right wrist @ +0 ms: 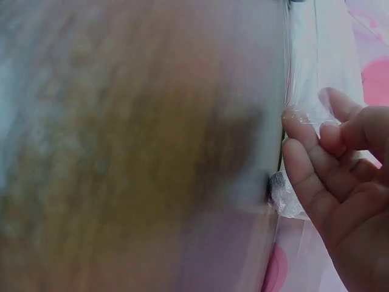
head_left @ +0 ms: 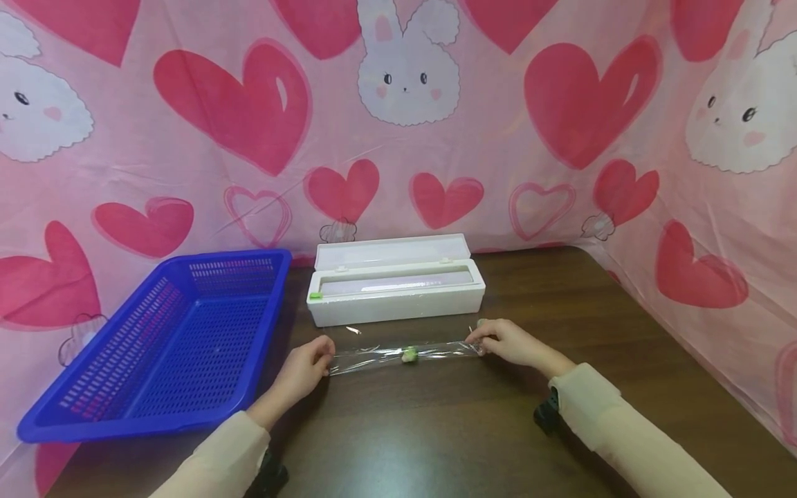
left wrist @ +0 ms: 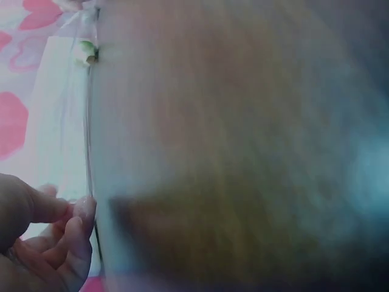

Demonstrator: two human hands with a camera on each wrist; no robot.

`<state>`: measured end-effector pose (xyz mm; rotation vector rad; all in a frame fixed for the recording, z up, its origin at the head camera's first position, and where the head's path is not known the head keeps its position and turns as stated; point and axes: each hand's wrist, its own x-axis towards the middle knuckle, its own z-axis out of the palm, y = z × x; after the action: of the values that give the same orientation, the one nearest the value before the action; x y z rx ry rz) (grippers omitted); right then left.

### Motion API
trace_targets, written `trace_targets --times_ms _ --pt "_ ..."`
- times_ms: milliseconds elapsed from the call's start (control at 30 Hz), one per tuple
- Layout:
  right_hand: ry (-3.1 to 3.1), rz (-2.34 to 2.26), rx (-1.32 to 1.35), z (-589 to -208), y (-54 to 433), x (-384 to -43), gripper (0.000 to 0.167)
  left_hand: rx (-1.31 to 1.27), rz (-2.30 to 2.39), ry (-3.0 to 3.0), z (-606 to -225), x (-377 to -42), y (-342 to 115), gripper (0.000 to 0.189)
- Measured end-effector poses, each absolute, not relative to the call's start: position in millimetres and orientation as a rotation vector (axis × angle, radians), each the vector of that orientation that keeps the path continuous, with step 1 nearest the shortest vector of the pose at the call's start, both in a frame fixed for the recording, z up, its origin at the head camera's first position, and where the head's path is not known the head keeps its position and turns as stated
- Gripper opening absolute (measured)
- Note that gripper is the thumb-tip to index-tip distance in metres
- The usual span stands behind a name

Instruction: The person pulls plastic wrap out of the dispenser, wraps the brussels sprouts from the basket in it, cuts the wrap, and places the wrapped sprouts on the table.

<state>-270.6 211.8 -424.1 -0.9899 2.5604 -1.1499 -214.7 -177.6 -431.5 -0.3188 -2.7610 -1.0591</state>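
Left hand (head_left: 301,372) and right hand (head_left: 513,344) pinched opposite ends of clear film (head_left: 369,358); green vegetable piece (head_left: 409,355) sat midway along it, on the near side of white box (head_left: 398,308); even, gentle tension seemed best against tearing or bunching

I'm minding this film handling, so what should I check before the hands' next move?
1. Left hand pinching the clear film: ok.
2. Right hand pinching its other end: ok.
3. Green-and-white piece between the hands: ok.
4. Piece fully covered by film: cannot tell.
5. Lid of the white box closed: not ok, it stands open.
6. White scrap cleared away: not ok, it lies between box and film.
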Motion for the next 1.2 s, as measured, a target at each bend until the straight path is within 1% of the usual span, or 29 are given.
trace_targets --times_ms 200,500,767,1033,1200 --pt "2.598 -1.039 -1.001 -423.6 208.8 -274.0 0.023 -0.376 -0.840 -2.802 -431.1 -216.5 -175.5 0.023" --pt "2.636 -0.942 -0.896 -420.1 202.3 -276.8 0.026 -0.333 -0.684 -2.962 -427.4 -219.5 -163.8 0.009" --pt "2.676 -0.878 -0.901 -422.1 194.8 -278.6 0.013 -0.303 -0.435 -2.988 -421.8 -216.4 -159.3 0.009" --pt "2.774 -0.793 -0.889 -428.2 196.9 -277.8 0.004 -0.266 -0.428 -3.015 -419.9 -215.6 -163.3 0.006" --pt "2.753 -0.858 -0.832 -428.2 200.5 -275.5 0.005 -0.242 -0.455 -3.022 -421.8 -216.4 -167.5 0.006"
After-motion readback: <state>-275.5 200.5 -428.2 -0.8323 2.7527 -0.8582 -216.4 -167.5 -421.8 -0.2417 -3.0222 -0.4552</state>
